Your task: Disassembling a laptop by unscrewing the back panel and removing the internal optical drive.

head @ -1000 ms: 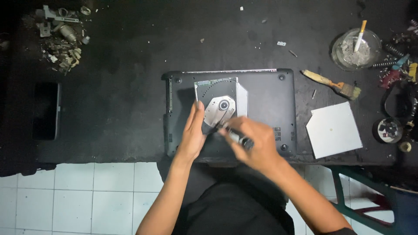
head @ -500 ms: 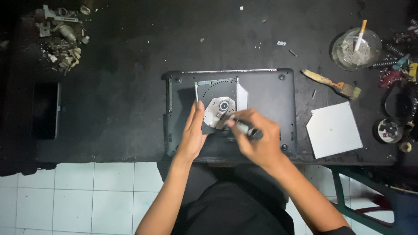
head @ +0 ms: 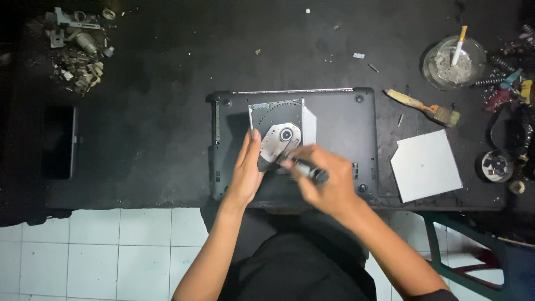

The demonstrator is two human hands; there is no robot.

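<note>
An opened optical disc drive point(head: 285, 131), metal with a round hub, lies on top of an upside-down dark laptop point(head: 340, 128) on a black table. My left hand point(head: 245, 170) rests flat against the drive's left side, fingers straight, steadying it. My right hand point(head: 326, 184) grips a black-handled screwdriver point(head: 305, 170) whose tip points up-left onto the drive's lower edge, below the hub.
A silver drive cover plate point(head: 426, 165) lies to the right, a paintbrush point(head: 426, 108) and a glass ashtray point(head: 452, 56) beyond it. Scrap metal parts point(head: 75, 44) sit far left, a dark phone point(head: 58, 142) below them. Small tools and parts crowd the right edge point(head: 515, 95).
My right hand has shifted slightly, working the screwdriver tip along the drive's lower part. My left hand has stayed pressed on the drive.
</note>
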